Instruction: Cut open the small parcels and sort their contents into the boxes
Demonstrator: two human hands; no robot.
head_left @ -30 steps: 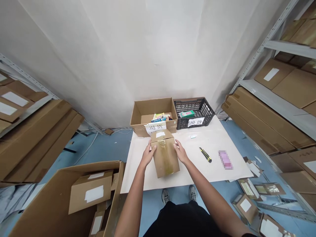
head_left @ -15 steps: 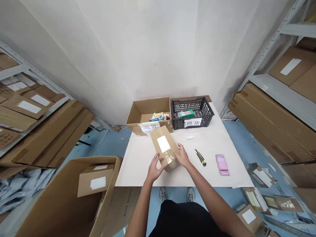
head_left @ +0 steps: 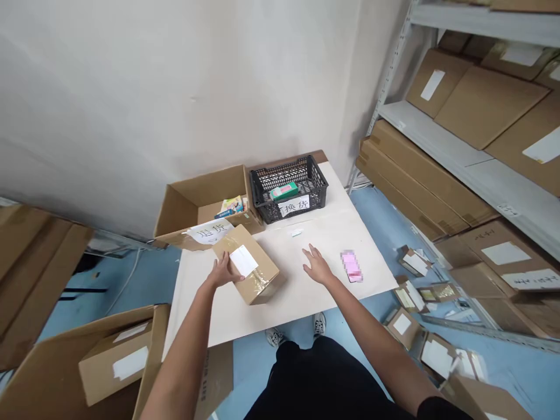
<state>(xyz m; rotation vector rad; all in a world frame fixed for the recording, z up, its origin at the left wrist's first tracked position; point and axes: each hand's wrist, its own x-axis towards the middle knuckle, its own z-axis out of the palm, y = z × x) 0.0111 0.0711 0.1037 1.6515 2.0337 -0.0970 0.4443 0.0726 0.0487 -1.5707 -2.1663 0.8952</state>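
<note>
A taped cardboard box with a white label lies at an angle on the table. My left hand grips its left side, thumb and fingers spread along that edge. To the right of the box, my right hand is open and low over the tabletop, its fingers apart and off the box. The yellow-and-black utility knife seen earlier around there does not show; the right hand may cover it. A pink, blurred-out phone-like item lies just right of this hand.
Behind stand an open carton with small packages and a black plastic crate holding a green box. A large carton with boxes inside is at lower left. Shelving and floor parcels are to the right.
My right hand has left the box and moved right to where the utility knife lay. My left hand has shifted up along the box's left side. The view has turned right.
</note>
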